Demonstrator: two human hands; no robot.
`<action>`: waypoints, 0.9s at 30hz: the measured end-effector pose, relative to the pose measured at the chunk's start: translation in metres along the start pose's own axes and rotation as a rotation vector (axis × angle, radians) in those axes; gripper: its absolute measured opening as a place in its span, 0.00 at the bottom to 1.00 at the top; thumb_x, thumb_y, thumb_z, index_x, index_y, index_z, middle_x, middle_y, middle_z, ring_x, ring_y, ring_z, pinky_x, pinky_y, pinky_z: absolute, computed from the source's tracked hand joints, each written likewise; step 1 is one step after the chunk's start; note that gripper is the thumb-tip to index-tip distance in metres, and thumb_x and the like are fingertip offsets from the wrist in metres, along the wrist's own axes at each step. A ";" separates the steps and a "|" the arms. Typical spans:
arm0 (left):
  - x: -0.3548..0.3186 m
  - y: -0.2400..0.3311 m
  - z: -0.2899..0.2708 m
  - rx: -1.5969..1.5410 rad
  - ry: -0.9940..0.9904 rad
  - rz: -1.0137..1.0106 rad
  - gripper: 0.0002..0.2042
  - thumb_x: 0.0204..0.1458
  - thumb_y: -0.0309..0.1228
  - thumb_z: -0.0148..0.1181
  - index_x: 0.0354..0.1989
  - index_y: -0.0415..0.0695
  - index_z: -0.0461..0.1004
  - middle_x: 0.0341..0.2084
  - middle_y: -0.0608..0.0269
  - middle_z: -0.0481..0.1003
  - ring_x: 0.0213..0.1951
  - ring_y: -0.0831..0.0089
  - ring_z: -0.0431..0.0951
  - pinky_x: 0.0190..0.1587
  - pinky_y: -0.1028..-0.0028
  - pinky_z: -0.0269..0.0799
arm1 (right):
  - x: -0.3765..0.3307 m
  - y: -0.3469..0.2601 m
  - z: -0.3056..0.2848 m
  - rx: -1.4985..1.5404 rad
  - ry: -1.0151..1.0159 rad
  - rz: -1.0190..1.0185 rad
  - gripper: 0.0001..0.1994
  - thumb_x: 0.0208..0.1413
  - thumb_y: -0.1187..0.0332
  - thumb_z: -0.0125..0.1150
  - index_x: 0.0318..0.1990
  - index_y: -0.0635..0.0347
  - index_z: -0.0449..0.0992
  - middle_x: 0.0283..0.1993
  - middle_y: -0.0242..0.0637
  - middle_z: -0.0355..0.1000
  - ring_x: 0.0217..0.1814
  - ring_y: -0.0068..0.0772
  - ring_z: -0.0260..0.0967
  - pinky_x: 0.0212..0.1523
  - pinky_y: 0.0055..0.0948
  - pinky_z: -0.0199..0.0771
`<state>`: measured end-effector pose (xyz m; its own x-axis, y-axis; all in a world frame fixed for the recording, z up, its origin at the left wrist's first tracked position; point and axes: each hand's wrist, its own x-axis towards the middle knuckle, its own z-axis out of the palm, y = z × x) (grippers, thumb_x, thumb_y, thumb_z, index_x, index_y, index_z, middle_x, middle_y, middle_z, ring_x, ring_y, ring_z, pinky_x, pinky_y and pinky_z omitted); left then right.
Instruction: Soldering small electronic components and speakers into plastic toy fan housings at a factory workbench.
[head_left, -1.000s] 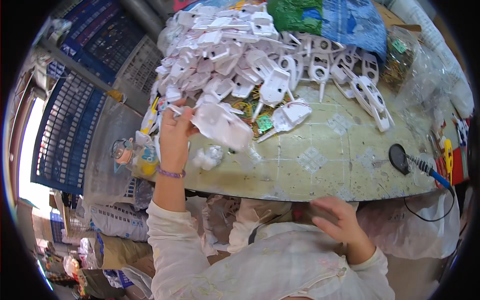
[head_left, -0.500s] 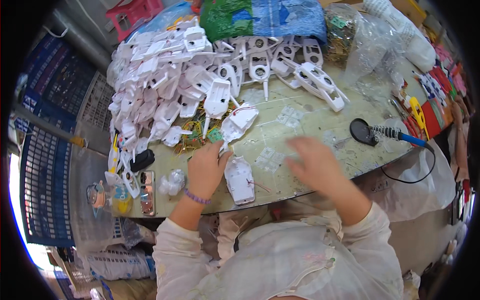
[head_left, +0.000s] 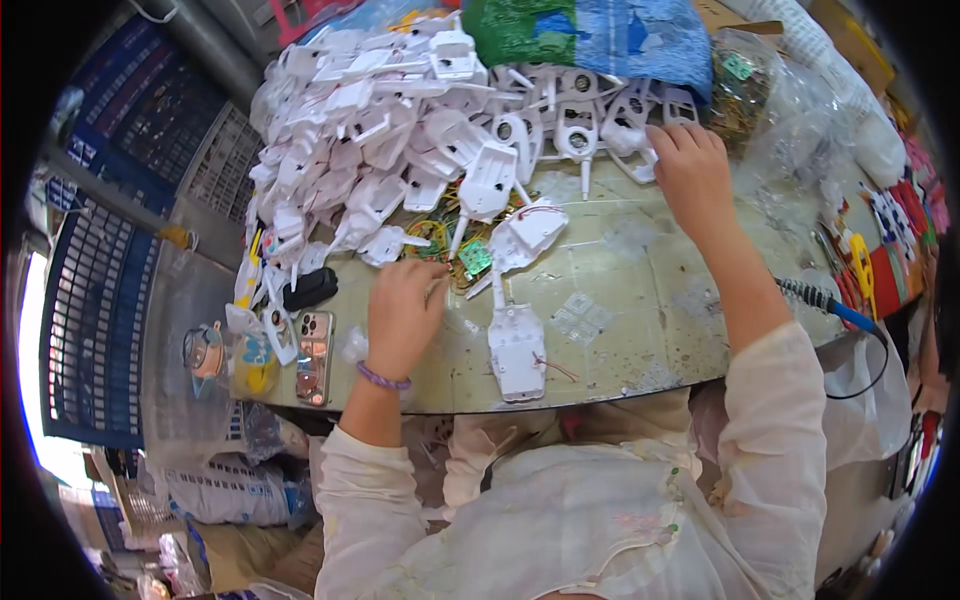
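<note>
My right hand (head_left: 692, 175) reaches to the back of the table, fingers bent over a white plastic casing (head_left: 627, 138) beside other casings with round speakers; the hand hides part of it. My left hand (head_left: 402, 312) rests at the table's left, thumb and forefinger apart, nothing visible in it. Beyond its fingertips lie wires and a green circuit board (head_left: 475, 257). Between the hands, a white casing with a narrow handle (head_left: 518, 352) lies with thin reddish wires coming out. Just above it, another white casing (head_left: 530, 235) lies tilted.
A large heap of white casings (head_left: 340, 130) covers the back left. A soldering iron (head_left: 840, 308) lies right of my right arm. A phone (head_left: 314, 358) and a black case (head_left: 310, 289) sit at the left edge. A blue-green sheet (head_left: 610, 45) covers casings behind.
My right hand has moved from over the middle of the table to the casings at the back. My left hand has drawn off the front casing's handle. The whole view has shifted.
</note>
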<state>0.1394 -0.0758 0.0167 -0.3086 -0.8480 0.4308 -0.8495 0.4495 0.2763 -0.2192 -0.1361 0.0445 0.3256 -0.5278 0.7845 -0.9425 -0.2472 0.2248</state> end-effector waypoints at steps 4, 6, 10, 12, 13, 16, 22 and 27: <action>0.006 -0.025 0.006 -0.089 -0.045 0.084 0.06 0.46 0.27 0.59 0.33 0.43 0.78 0.31 0.61 0.75 0.35 0.57 0.73 0.38 0.63 0.70 | -0.007 -0.048 -0.055 0.277 -0.140 -0.248 0.06 0.40 0.71 0.56 0.29 0.57 0.72 0.35 0.34 0.70 0.44 0.37 0.67 0.47 0.35 0.66; 0.012 -0.017 0.016 -0.030 -0.065 0.199 0.06 0.46 0.27 0.58 0.32 0.44 0.77 0.31 0.62 0.76 0.34 0.59 0.75 0.36 0.65 0.71 | -0.028 -0.063 -0.071 0.379 -0.327 -0.452 0.06 0.39 0.70 0.57 0.28 0.57 0.72 0.35 0.33 0.69 0.44 0.36 0.66 0.48 0.34 0.66; 0.033 -0.007 0.029 0.135 -0.109 0.483 0.09 0.47 0.27 0.55 0.37 0.46 0.76 0.35 0.65 0.76 0.39 0.65 0.75 0.39 0.67 0.71 | -0.068 -0.067 -0.089 0.365 -0.717 -0.548 0.08 0.40 0.69 0.57 0.30 0.58 0.74 0.38 0.34 0.70 0.46 0.35 0.66 0.50 0.33 0.67; 0.041 -0.005 0.033 0.197 -0.080 0.657 0.14 0.48 0.27 0.53 0.45 0.47 0.74 0.38 0.67 0.75 0.41 0.68 0.75 0.42 0.69 0.69 | -0.074 -0.066 -0.092 0.291 -0.580 -0.587 0.12 0.41 0.69 0.57 0.37 0.60 0.76 0.42 0.36 0.70 0.49 0.36 0.66 0.51 0.33 0.67; 0.041 -0.005 0.032 0.194 -0.082 0.659 0.14 0.48 0.27 0.53 0.45 0.47 0.74 0.38 0.67 0.75 0.41 0.68 0.75 0.42 0.69 0.69 | -0.077 -0.066 -0.095 0.292 -0.583 -0.585 0.12 0.41 0.69 0.57 0.37 0.60 0.76 0.42 0.36 0.70 0.49 0.36 0.66 0.51 0.33 0.67; 0.045 -0.003 0.029 0.304 -0.230 0.669 0.16 0.49 0.27 0.51 0.49 0.46 0.72 0.40 0.67 0.75 0.43 0.69 0.75 0.45 0.70 0.67 | -0.085 -0.064 -0.102 0.333 -0.566 -0.430 0.16 0.43 0.68 0.57 0.43 0.61 0.75 0.46 0.38 0.70 0.52 0.38 0.66 0.51 0.34 0.67; 0.049 0.004 -0.001 -0.233 -0.122 0.225 0.25 0.42 0.25 0.62 0.53 0.48 0.70 0.41 0.59 0.75 0.40 0.61 0.77 0.43 0.67 0.73 | -0.092 -0.067 -0.125 0.474 -0.435 -0.147 0.18 0.42 0.72 0.59 0.45 0.60 0.74 0.46 0.40 0.71 0.53 0.42 0.67 0.49 0.38 0.70; 0.031 0.006 0.002 -1.081 0.141 -0.127 0.19 0.51 0.23 0.58 0.53 0.39 0.68 0.46 0.59 0.73 0.45 0.75 0.74 0.49 0.74 0.71 | -0.112 -0.091 -0.128 0.806 -0.119 0.237 0.13 0.45 0.77 0.62 0.41 0.62 0.75 0.42 0.40 0.72 0.44 0.45 0.71 0.41 0.37 0.73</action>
<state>0.1239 -0.0997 0.0301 -0.1357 -0.8968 0.4211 -0.0263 0.4281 0.9033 -0.1798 0.0495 0.0105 0.1748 -0.7095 0.6827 -0.6594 -0.5992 -0.4540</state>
